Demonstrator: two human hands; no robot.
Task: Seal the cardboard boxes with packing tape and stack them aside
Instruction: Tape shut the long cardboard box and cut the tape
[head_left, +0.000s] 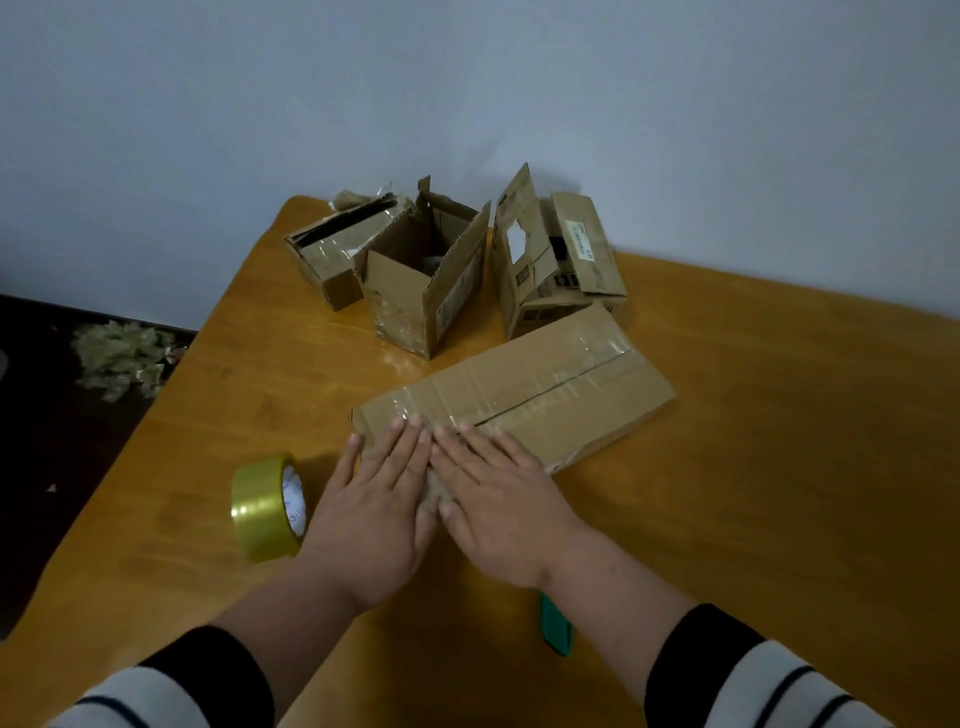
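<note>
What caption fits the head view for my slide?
Both hands, left hand and right hand, press flat on the long cardboard box, tape roll beside them on the wooden table.

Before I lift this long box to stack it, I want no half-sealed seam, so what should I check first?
1. Both hands flat on the near end: left hand and right hand press the long box with straight fingers. Ok.
2. Tape over the near end pressed down: hidden by the hands. Cannot tell.
3. Middle seam fully closed: a dark gap shows along it. Not ok.
4. Tape roll within reach, left of the hands. Ok.
5. Green cutter at hand, by the right wrist. Ok.
6. Other boxes sealed: the upright box stands open. Not ok.
</note>
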